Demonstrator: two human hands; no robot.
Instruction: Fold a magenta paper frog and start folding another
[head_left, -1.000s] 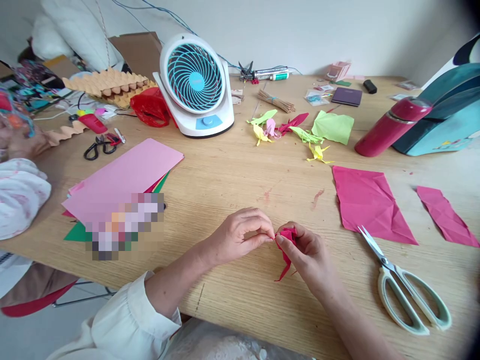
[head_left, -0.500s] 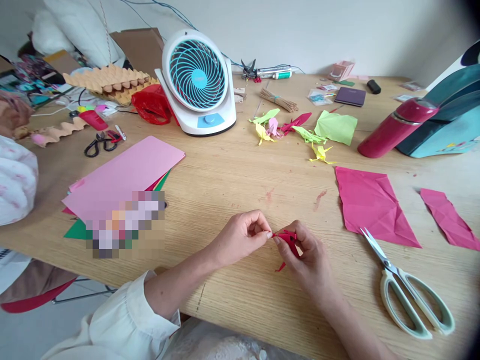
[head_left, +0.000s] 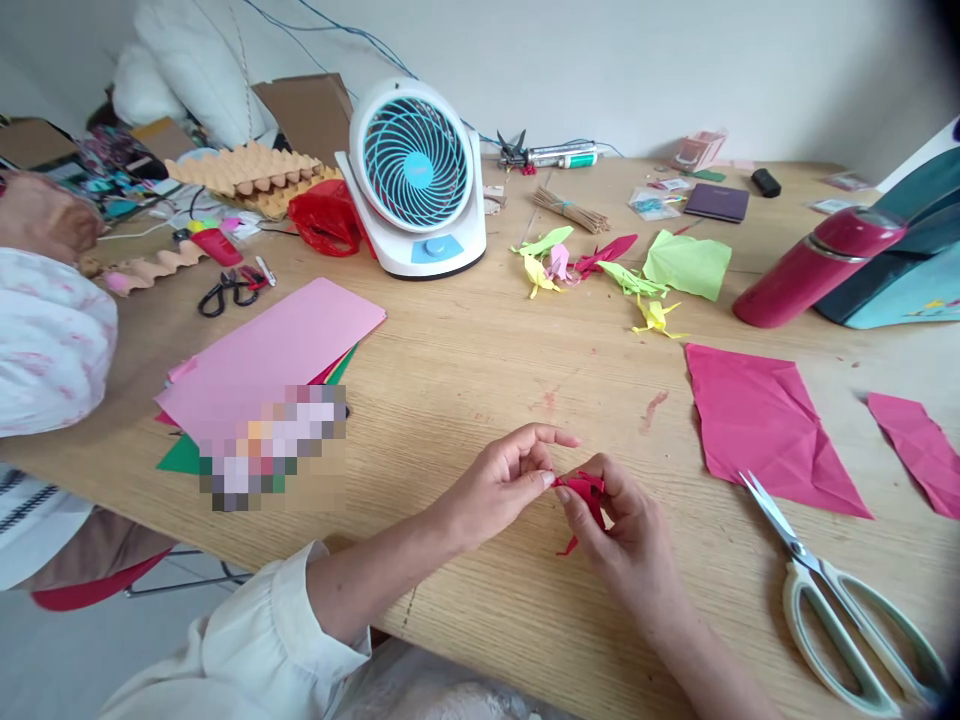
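While hands (head_left: pixel 495 490) pinch folded red paper (head_left: pixel 586 492), wooden table (head_left: pixel 450 370) bears fan (head_left: pixel 418 170), wall (head_left: pixel 660 70) behind.

Soft, even daylight-like brightness fills the scene, leaving the wall (head_left: pixel 675 70) pale grey and the table (head_left: pixel 450 370) slightly washed out toward the right. Shadows are faint, such as the thin ones along the left edges of the scissors (head_left: pixel 801 555) and the pink sheet (head_left: pixel 772 430). The bottle (head_left: pixel 814 275) carries a mild shine. The hands (head_left: pixel 619 515) look fairly crisp; far-left clutter (head_left: pixel 112 150) is murkier. Wide-angle stretching tilts the outer objects, black darkens the right-hand corners, and coarse pixel blocks hide a patch at left.
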